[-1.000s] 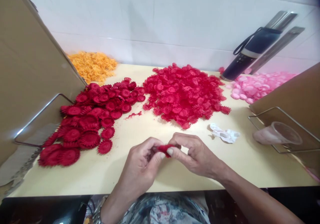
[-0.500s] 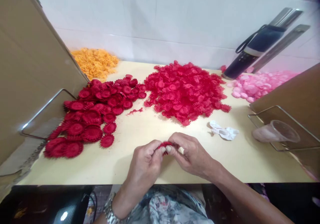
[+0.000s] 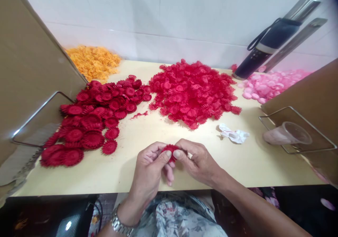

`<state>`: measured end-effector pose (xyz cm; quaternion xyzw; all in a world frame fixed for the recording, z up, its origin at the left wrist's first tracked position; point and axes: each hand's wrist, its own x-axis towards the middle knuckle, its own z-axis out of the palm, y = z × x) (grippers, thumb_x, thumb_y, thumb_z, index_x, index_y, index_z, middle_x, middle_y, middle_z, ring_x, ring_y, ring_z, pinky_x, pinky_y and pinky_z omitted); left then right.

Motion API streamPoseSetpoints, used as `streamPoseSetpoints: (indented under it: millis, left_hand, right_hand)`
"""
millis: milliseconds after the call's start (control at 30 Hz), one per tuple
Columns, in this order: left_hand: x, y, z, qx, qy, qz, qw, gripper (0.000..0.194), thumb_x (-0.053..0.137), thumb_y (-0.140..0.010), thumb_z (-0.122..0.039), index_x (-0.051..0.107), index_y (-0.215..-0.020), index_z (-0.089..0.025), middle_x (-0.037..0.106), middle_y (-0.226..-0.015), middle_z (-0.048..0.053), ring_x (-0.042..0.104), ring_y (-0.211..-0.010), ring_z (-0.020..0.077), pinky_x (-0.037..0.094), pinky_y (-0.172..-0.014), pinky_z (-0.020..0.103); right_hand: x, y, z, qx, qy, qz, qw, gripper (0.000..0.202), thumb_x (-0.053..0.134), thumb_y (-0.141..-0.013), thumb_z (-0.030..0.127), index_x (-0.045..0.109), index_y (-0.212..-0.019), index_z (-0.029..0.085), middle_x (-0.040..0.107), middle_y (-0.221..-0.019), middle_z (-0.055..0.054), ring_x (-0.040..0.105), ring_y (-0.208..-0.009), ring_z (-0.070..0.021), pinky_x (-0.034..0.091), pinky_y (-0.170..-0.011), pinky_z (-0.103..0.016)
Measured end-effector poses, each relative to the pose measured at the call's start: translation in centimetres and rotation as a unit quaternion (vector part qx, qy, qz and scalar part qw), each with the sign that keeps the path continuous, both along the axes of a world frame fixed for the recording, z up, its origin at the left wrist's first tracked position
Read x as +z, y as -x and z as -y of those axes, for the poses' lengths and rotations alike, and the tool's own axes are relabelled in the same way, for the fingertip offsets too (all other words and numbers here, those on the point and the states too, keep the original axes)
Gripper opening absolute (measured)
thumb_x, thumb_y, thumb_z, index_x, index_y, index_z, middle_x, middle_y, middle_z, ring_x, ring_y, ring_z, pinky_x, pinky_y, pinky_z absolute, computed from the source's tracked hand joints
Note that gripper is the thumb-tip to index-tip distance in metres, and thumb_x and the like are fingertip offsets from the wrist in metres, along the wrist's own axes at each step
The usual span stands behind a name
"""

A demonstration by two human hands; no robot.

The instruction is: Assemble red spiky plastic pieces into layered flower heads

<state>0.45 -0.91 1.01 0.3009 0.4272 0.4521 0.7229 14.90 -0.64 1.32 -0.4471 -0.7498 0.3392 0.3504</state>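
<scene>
Between my two hands, above the front of the table, is a red flower piece (image 3: 171,149) with a fringed edge. My left hand (image 3: 151,164) is closed on its left side, thumb on top and some fingers curled below. My right hand (image 3: 196,161) pinches the right side between thumb and fingers. The fingers cover part of the piece. Beyond my hands lies a heap of loose bright red fringed flower pieces (image 3: 192,92). To the left is a pile of darker red round flower pieces (image 3: 92,120), some apparently stacked.
Orange petals (image 3: 93,62) lie at the back left, pink pieces (image 3: 271,83) at the back right. A dark bottle (image 3: 266,48) leans on the wall. Crumpled tissue (image 3: 235,135) lies right of my hands, and a plastic cup (image 3: 287,135) rests sideways in a wire holder. Cardboard panels (image 3: 34,50) flank both sides.
The red flower piece has been turned so more of its fringed face shows. My left fingers now extend below it. The whole view has shifted slightly.
</scene>
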Motion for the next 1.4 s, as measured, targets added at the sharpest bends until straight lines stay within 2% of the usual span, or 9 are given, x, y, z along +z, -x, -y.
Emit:
streamPoseSetpoints:
  millis: [200, 300, 500, 667, 767, 933, 1067, 1200, 1400]
  left_hand:
    - [0.4, 0.8, -0.5, -0.088, 0.096, 0.084, 0.988, 0.011, 0.064, -0.070, -0.022, 0.059, -0.073, -0.012, 0.056, -0.042, -0.001, 0.036, -0.024, 0.0029, 0.024, -0.023, 0.010]
    - [0.4, 0.6, -0.4, -0.111, 0.126, 0.105, 0.980, 0.012, 0.065, -0.068, -0.021, 0.062, -0.075, -0.011, 0.054, -0.041, -0.002, 0.035, -0.026, 0.0014, 0.023, -0.024, 0.008]
    - [0.2, 0.2, 0.2, -0.133, 0.162, 0.144, 0.967, 0.014, 0.065, -0.069, -0.025, 0.061, -0.070, -0.012, 0.053, -0.043, -0.003, 0.038, -0.026, 0.0027, 0.025, -0.022, 0.009]
    - [0.1, 0.6, 1.0, -0.139, 0.081, 0.101, 0.982, 0.029, 0.056, -0.077, -0.042, 0.055, -0.070, -0.014, 0.059, -0.052, 0.001, 0.045, -0.028, 0.0070, 0.028, -0.024, 0.014]
    - [0.2, 1.2, 1.3, -0.146, -0.014, -0.013, 0.989, 0.028, 0.058, -0.078, -0.041, 0.054, -0.071, -0.014, 0.056, -0.055, -0.002, 0.046, -0.034, 0.0053, 0.033, -0.031, 0.014]
    - [0.4, 2.2, 1.5, -0.153, -0.162, -0.132, 0.966, 0.018, 0.056, -0.081, -0.034, 0.060, -0.084, -0.017, 0.052, -0.060, -0.004, 0.046, -0.048, 0.0060, 0.038, -0.044, 0.015]
    - [0.6, 2.5, 1.9, -0.126, -0.172, -0.141, 0.967, 0.027, 0.067, -0.072, -0.022, 0.061, -0.098, -0.021, 0.062, -0.077, 0.000, 0.055, -0.064, 0.0107, 0.046, -0.058, 0.018]
    - [0.5, 2.5, 2.3, -0.107, -0.161, -0.170, 0.966, 0.019, 0.063, -0.076, -0.021, 0.065, -0.094, -0.020, 0.060, -0.063, -0.001, 0.054, -0.049, 0.0098, 0.046, -0.049, 0.019]
    - [0.2, 2.3, 2.2, -0.075, -0.139, -0.110, 0.981, 0.008, 0.064, -0.075, -0.024, 0.067, -0.079, -0.018, 0.056, -0.049, -0.001, 0.052, -0.038, 0.0105, 0.044, -0.038, 0.021]
  right_hand:
    - [0.3, -1.2, -0.4, 0.052, -0.076, 0.005, 0.996, 0.035, 0.059, -0.081, 0.041, 0.053, -0.104, 0.015, 0.059, -0.084, -0.006, 0.054, -0.074, -0.0139, 0.046, -0.066, -0.025]
    - [0.6, -0.7, -0.3, 0.069, -0.100, -0.016, 0.992, 0.029, 0.057, -0.083, 0.037, 0.057, -0.102, 0.014, 0.060, -0.078, -0.005, 0.054, -0.070, -0.0138, 0.046, -0.064, -0.025]
    - [0.3, -0.1, 0.6, 0.011, -0.143, -0.010, 0.990, 0.014, 0.056, -0.083, 0.025, 0.061, -0.093, 0.016, 0.059, -0.070, -0.003, 0.054, -0.062, -0.0131, 0.044, -0.057, -0.025]
    - [-0.1, -0.1, 1.2, -0.006, -0.009, -0.103, 0.995, 0.010, 0.058, -0.083, 0.024, 0.060, -0.090, 0.017, 0.060, -0.071, -0.001, 0.056, -0.062, -0.0113, 0.044, -0.059, -0.023]
    - [-0.3, 0.0, 1.5, 0.029, 0.086, -0.181, 0.979, 0.019, 0.058, -0.083, 0.027, 0.056, -0.100, 0.018, 0.061, -0.072, 0.000, 0.059, -0.063, -0.0123, 0.046, -0.062, -0.026]
    - [-0.4, -0.1, 1.9, -0.001, 0.018, -0.145, 0.989, 0.019, 0.060, -0.081, 0.027, 0.059, -0.097, 0.017, 0.060, -0.074, -0.001, 0.056, -0.063, -0.0117, 0.045, -0.059, -0.025]
    - [0.0, 0.0, 2.1, -0.009, -0.027, -0.119, 0.992, 0.016, 0.059, -0.082, 0.023, 0.059, -0.096, 0.017, 0.060, -0.073, -0.002, 0.056, -0.062, -0.0110, 0.045, -0.057, -0.023]
    - [0.4, 0.4, 2.2, -0.017, -0.041, -0.110, 0.993, 0.011, 0.059, -0.081, 0.021, 0.060, -0.091, 0.017, 0.060, -0.069, -0.001, 0.056, -0.057, -0.0104, 0.044, -0.054, -0.022]
    - [-0.1, 0.9, 2.3, 0.019, 0.095, -0.236, 0.967, 0.009, 0.057, -0.083, 0.022, 0.061, -0.090, 0.018, 0.057, -0.068, 0.001, 0.056, -0.060, -0.0102, 0.045, -0.057, -0.023]
